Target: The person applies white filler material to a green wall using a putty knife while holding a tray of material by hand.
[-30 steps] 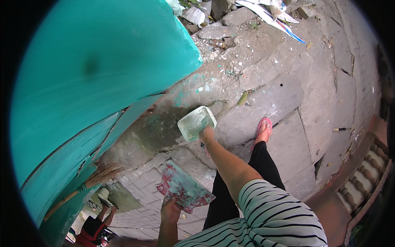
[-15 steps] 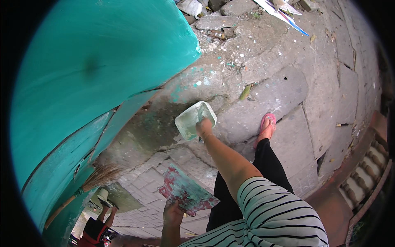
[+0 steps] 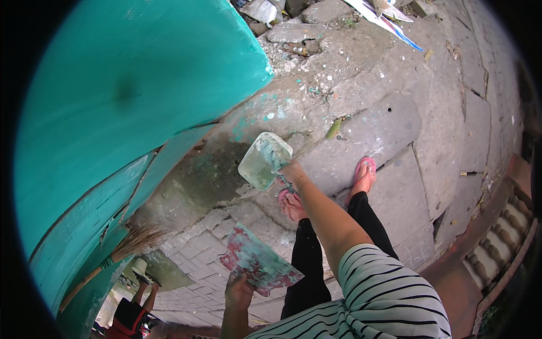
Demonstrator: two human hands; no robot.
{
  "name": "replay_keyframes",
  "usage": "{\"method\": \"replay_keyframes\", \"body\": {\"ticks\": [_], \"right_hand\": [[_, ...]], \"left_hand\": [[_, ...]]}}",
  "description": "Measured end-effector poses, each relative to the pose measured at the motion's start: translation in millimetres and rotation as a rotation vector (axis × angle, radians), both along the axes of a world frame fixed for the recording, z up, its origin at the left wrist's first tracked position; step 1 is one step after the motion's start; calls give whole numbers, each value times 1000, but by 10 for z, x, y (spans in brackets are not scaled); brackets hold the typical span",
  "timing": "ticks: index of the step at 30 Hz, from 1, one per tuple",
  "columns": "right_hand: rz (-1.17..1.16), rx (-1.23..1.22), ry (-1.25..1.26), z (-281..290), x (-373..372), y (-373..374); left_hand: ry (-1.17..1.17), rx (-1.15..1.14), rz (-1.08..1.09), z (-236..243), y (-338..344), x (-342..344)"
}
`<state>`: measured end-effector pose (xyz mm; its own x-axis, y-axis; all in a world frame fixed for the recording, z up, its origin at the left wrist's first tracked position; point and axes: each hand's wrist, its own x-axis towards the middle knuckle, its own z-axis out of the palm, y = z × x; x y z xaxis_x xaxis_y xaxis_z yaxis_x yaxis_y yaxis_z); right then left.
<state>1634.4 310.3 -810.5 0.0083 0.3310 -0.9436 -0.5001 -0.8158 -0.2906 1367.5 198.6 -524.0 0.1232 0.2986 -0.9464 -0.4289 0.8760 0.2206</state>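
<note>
My left hand [image 3: 239,291] grips the lower left edge of a flat, wavy-edged board [image 3: 261,257], mottled teal and dark red. My right hand [image 3: 291,170] reaches over the near right rim of a pale rectangular plastic tub [image 3: 251,164]. Its fingers are closed on a limp, teal-and-white mottled rag [image 3: 271,153], which lies partly over the tub's inside and hangs below the hand. The tub's base is on the paving, and whitish-green residue coats its inside.
A teal-painted wall [image 3: 141,73] fills the left. Against its lower part leans a straw broom [image 3: 121,251]. Paint-spotted, cracked stone paving [image 3: 389,124] runs to the right, towards a baluster railing [image 3: 497,237]. Rubble [image 3: 324,10] lies at the top. Another person [image 3: 135,313] is at lower left.
My right hand has shifted right towards the tub's rim with the rag, which now shows more. The tub moved slightly up and left. My left foot has come into view beside the tub.
</note>
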Motion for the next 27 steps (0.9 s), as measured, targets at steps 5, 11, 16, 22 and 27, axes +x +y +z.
{"method": "replay_keyframes", "body": {"ticks": [5,11,16,22,27], "right_hand": [[26,-49,84,71,270,-201],[101,18,254,160,626,-333],[204,156,374,523,867,-177],[105,540,477,1727,1222,176],[-54,781,461,2873,1492,448]], "left_hand": [[-38,-9,4,-21,-6,128],[-35,-26,19,-21,52,234],[-62,-16,-9,60,148,339],[-88,26,-20,165,251,449],[-114,47,-48,196,324,534]]}}
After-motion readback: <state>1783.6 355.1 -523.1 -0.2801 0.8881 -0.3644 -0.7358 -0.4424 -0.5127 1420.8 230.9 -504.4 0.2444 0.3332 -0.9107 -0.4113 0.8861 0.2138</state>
